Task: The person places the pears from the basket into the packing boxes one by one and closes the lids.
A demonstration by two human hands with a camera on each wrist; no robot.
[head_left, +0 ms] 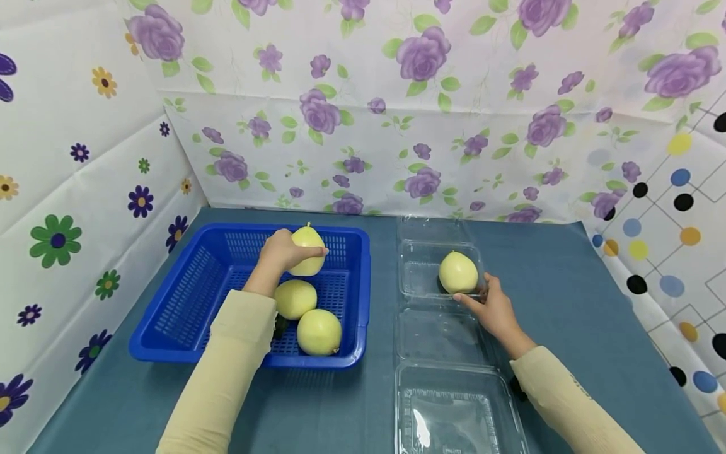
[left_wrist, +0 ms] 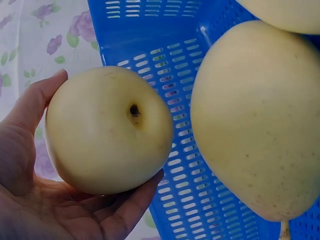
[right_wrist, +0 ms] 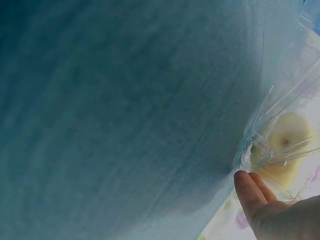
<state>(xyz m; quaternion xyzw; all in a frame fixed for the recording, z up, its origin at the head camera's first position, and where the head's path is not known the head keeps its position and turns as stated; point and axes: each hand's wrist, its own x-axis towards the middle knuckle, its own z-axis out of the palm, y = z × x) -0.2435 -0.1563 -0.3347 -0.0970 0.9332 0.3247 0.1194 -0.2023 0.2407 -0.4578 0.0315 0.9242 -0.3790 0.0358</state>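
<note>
A pale yellow pear (left_wrist: 100,135) is gripped in my left hand (head_left: 286,252), its fingers and thumb round the sides. That hand is over the blue plastic basket (head_left: 164,315), where two more pale pears lie, a rear pear (head_left: 296,299) and a front pear (head_left: 319,332). On the right, another pear (head_left: 458,272) sits in a clear plastic container (head_left: 416,277). My right hand (head_left: 492,309) holds that container by its near right corner, thumb at the front edge and fingers at the side. The right wrist view shows fingers (right_wrist: 247,192) at the container's corner, partly blurred.
Toward me stands a second clear container (head_left: 454,416), with a clear lid-like panel (head_left: 442,337) between the two. A further clear panel (head_left: 431,228) leans out behind. Blue-grey cloth (head_left: 567,284) covers the table; flowered sheets (head_left: 368,157) hang around it.
</note>
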